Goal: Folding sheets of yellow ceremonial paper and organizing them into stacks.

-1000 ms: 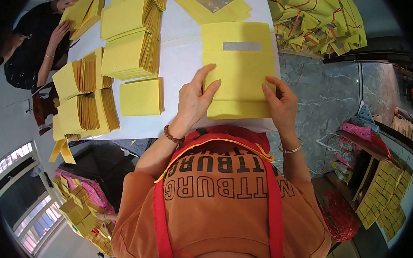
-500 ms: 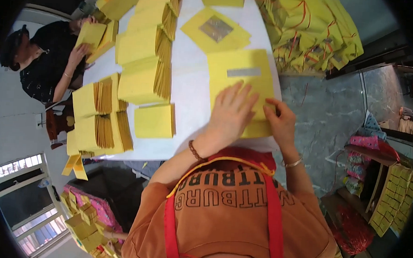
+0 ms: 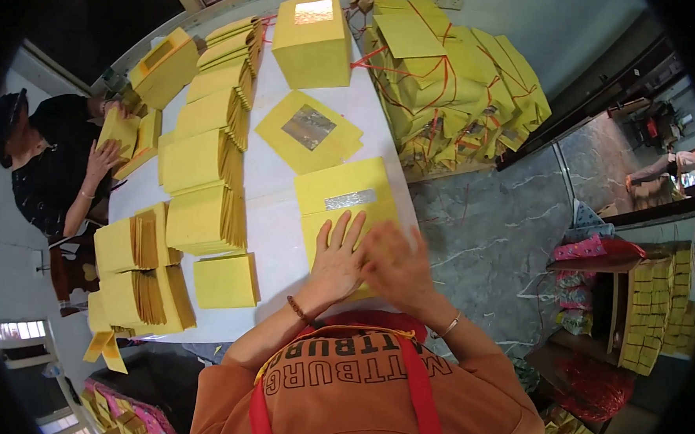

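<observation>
A white table (image 3: 285, 214) ran down the middle of the workroom, and nearly all of it was given over to yellow paper. Beyond its far right corner lay the biggest mass, a heap of yellow bundles tied with red string (image 3: 457, 73), piled loosely as if parked there out of the way. Along the table's left side stood a row of squared-off stacks of yellow sheets (image 3: 205, 162), set edge to edge so that each could be reached from either side. At the far end sat a thick yellow block with a foil square on top (image 3: 313, 42), and nearer, a fanned pile of foil-centred sheets (image 3: 309, 132).

A co-worker in black (image 3: 44, 162) sat at the left edge, both hands on a small stack there.

Directly before the wearer, near the table's right edge, lay a yellow sheet with a silver strip (image 3: 344, 205), flat on the surface. The left hand (image 3: 337, 260) rested on its lower half, fingers straight and slightly spread, palm down, apparently to pin the sheet in place; it gripped nothing. The right hand (image 3: 396, 267) was just beside it over the same sheet, blurred by motion, so whether its fingers were spread or pinching could not be told. A single small yellow pad (image 3: 225, 280) lay to the left, apart from the stacks.
</observation>
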Motion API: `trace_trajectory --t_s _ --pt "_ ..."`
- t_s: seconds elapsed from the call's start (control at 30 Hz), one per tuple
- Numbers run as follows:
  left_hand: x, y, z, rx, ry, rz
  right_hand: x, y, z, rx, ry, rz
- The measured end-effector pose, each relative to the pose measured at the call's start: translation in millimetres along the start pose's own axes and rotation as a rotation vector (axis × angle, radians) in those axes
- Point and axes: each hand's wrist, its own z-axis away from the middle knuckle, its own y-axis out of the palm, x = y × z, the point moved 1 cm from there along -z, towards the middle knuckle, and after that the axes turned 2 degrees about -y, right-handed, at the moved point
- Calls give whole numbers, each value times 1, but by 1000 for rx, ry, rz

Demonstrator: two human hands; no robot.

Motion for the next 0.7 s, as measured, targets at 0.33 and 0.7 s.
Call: trace_trajectory --t_s 0.33,0.7 --pt "17 6 10 -156 -127 516 -2 26 16 390 -182 -41" --pt "45 -13 0 -223 -62 307 0 19 4 397 -155 -17"
